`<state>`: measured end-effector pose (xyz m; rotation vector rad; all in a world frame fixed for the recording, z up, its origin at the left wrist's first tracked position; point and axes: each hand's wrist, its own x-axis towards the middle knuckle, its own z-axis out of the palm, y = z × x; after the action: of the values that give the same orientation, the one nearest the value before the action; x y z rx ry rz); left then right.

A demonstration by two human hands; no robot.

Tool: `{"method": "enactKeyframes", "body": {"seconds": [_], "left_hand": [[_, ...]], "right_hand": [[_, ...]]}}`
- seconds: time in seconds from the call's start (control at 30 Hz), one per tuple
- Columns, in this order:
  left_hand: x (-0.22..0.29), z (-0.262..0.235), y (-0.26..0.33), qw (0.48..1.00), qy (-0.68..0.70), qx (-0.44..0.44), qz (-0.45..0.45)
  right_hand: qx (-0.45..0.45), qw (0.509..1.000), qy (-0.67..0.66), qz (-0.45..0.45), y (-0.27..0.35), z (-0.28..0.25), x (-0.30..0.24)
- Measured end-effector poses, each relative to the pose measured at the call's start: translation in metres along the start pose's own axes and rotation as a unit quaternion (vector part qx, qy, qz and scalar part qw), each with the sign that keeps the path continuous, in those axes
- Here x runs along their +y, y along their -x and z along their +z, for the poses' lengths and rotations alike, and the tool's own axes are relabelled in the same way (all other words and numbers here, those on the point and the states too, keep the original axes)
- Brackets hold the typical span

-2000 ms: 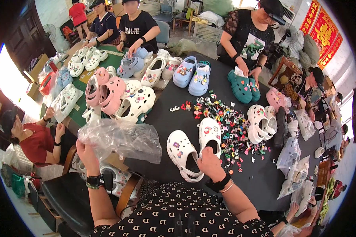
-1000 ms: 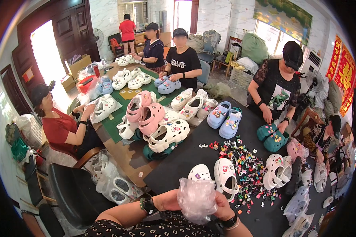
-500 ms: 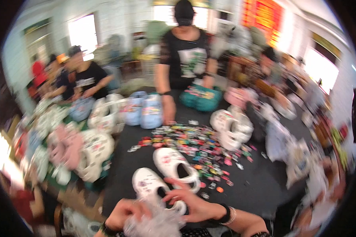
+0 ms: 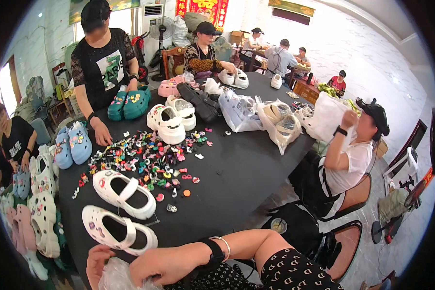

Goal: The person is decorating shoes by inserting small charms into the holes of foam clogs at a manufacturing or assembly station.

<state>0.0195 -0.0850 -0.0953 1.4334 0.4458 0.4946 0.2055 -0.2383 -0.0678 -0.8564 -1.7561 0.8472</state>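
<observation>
Two white clogs lie side by side on the black table, toes pointing left, with small coloured charms on their toe parts. The nearer clog is just beyond my hands, the other clog behind it. A clear plastic bag is bunched between my hands at the lower edge. My left hand is curled at the bag's left side. My right hand closes on its other side, some fingertips hidden. Beyond the clogs spreads a heap of small coloured shoe charms.
Across the table, a person's hand touches the charms, near blue clogs and green clogs. White decorated clogs stand behind the heap. Bagged shoes lie farther right. A seated person is at the right.
The view has turned to the right and sharpened. My right hand has left the nearer white clog and come to the plastic bag beside my left hand.
</observation>
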Motion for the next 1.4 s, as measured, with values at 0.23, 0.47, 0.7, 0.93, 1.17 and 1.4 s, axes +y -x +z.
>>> {"method": "enactKeyframes", "body": {"seconds": [0.23,0.47,0.7,0.93,1.17,1.4], "left_hand": [[-0.048,-0.003,0.083,0.965,0.082,-0.158,-0.193],[-0.042,0.027,0.138,0.972,-0.108,-0.207,0.024],[0.006,0.026,0.147,0.981,0.183,0.019,0.068],[0.007,0.048,0.149,0.991,0.1,0.03,0.085],[-0.007,0.036,0.151,0.983,0.126,0.084,0.106],[-0.007,0.047,0.13,0.988,0.057,0.059,0.129]], "right_hand": [[-0.045,0.988,0.072,-0.131,0.024,0.082,-0.03],[-0.017,0.983,0.181,-0.027,0.049,0.128,-0.055],[0.263,0.876,0.402,-0.039,0.042,0.071,-0.077],[0.201,0.904,0.374,-0.047,0.03,0.109,-0.069],[0.052,0.981,0.185,0.033,0.036,0.12,-0.056],[0.143,0.946,0.284,0.068,0.029,0.111,-0.04]]}}
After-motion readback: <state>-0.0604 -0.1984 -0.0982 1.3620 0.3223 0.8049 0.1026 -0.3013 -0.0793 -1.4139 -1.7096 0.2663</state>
